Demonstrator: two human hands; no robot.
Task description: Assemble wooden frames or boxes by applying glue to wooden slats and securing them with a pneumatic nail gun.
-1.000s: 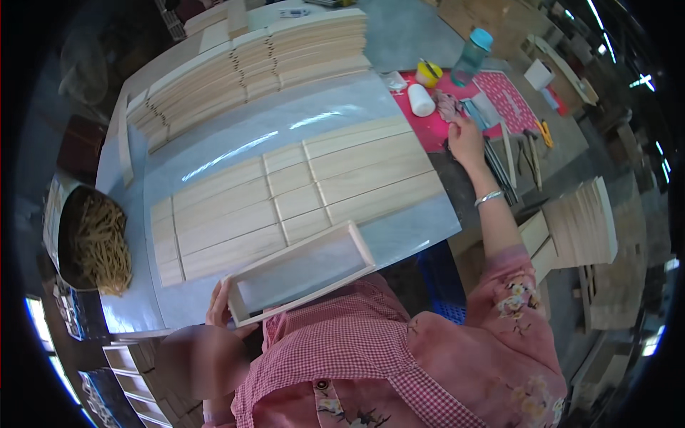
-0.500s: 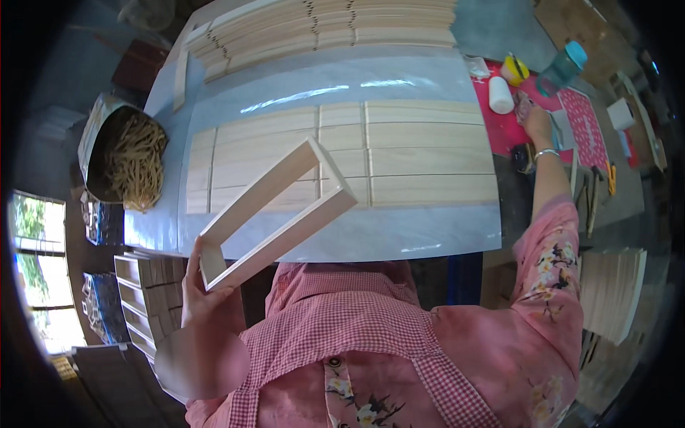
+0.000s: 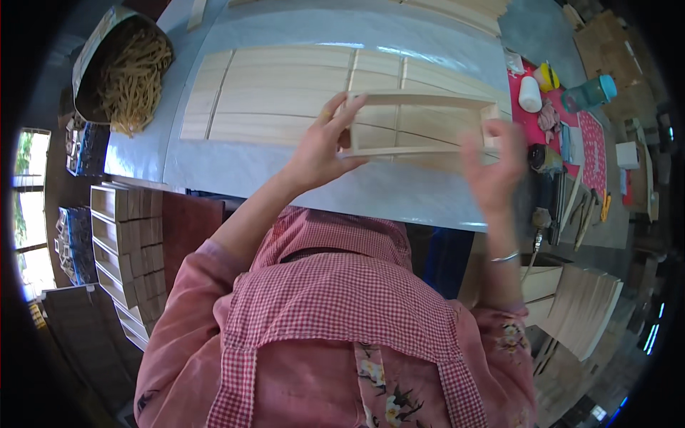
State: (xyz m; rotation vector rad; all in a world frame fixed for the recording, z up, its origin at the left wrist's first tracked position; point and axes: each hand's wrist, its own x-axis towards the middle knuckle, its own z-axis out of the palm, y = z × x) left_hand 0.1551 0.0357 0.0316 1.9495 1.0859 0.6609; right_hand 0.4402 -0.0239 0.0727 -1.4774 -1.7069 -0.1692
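Note:
A pale wooden rectangular frame (image 3: 421, 100) hangs level above the table, held at both short ends. My left hand (image 3: 321, 146) grips its left end, fingers curled over the top rail. My right hand (image 3: 492, 167) holds the right end and looks blurred. Under the frame lie flat wooden panels (image 3: 285, 93) in rows on the pale blue table top (image 3: 235, 167).
A dark bowl of thin wooden sticks (image 3: 132, 71) sits at the table's far left. At the right, on a red mat (image 3: 592, 143), stand a white bottle (image 3: 530, 94), a yellow object (image 3: 548, 75), a teal bottle (image 3: 589, 93) and hand tools. Stacked wooden boxes (image 3: 125, 242) stand lower left; wooden panels (image 3: 585, 307) lower right.
The frame has gone from tilted in my left hand alone to level over the panels. My right hand has left the red mat and taken the frame's right end.

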